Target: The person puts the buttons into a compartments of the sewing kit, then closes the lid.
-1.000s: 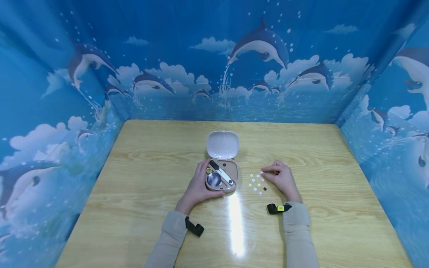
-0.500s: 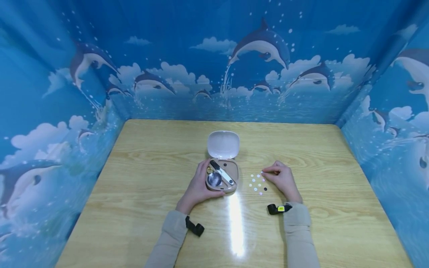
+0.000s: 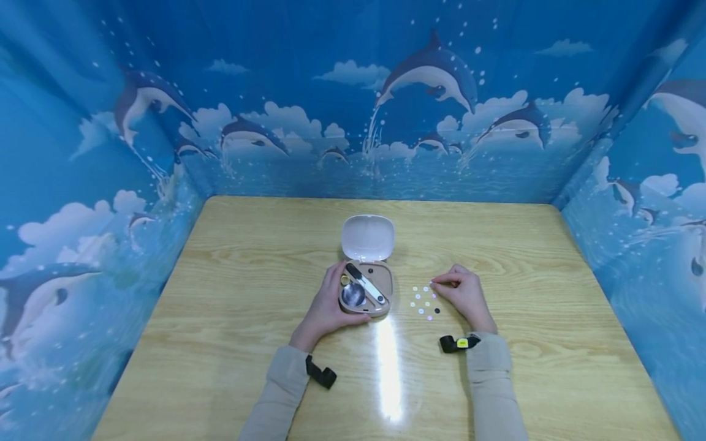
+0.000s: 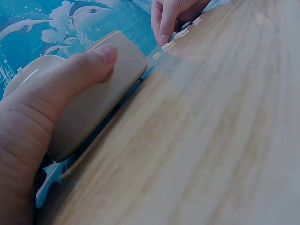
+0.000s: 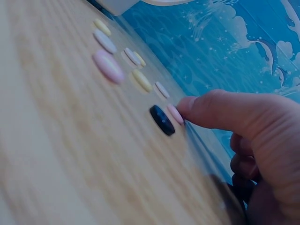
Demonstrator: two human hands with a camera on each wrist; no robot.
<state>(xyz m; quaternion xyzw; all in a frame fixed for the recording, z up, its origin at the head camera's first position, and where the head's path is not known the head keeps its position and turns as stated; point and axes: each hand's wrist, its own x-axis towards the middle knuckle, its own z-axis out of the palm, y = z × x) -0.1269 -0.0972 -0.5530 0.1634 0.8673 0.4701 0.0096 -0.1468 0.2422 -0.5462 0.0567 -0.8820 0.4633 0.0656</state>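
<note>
My left hand (image 3: 322,309) grips a small beige sewing box (image 3: 388,283) by its left side, with the thumb along the near wall. The box's lid (image 3: 367,239) stands open at the back. Inside lie a slim black-and-white tool (image 3: 366,284), a shiny round silver piece (image 3: 353,295), a small gold-coloured piece (image 3: 344,280) and a dark button (image 3: 371,271). My right hand (image 3: 462,295) pinches a small white button at the far edge of a group of loose buttons. In the right wrist view the thumb (image 5: 211,110) is beside a pink button (image 5: 175,114); the fingertips are partly hidden.
Several pale buttons (image 3: 417,296) and a black button (image 3: 437,310) lie on the wooden table (image 3: 248,257) between the box and my right hand. A blue dolphin-print curtain (image 3: 309,177) encloses the back and sides of the table.
</note>
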